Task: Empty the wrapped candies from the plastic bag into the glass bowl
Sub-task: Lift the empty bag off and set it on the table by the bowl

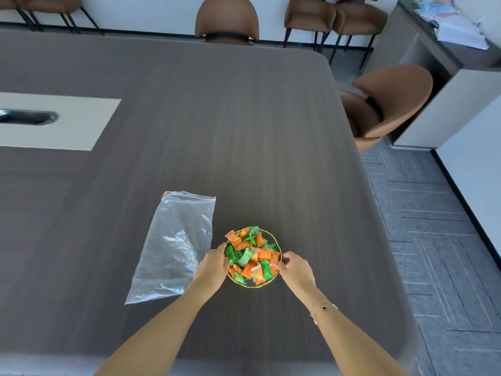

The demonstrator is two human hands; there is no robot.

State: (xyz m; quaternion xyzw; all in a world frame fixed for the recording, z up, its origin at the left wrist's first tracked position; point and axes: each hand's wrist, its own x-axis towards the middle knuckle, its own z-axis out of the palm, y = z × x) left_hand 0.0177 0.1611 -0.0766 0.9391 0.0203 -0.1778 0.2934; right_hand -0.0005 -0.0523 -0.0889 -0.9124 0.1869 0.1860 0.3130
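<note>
The plastic bag (pixel 173 246) lies flat on the desk (pixel 244 131), to the left of the glass bowl (pixel 276 246) and just beside it. The bag looks empty: I see only clear, wrinkled film, and no coloured wrapper shows through it. The wrapped candies (pixel 250 255), orange and green, are piled inside the bowl and rise a little above its thin yellow rim. No candy lies loose on the desk, as far as can be seen.

The left hand (pixel 212 264) is at the left side of the bowl, with the fingers curved against its wall or rim. The right hand (pixel 295 268) is at the right side, its fingers bent and touching the rim or very close to it. Neither hand holds a candy or the bag. Whether they truly grip the bowl or only rest against it, I cannot tell.

In my judgement the emptying is already done. What may be left is small: perhaps to steady or place the bowl and then let it go.
</note>
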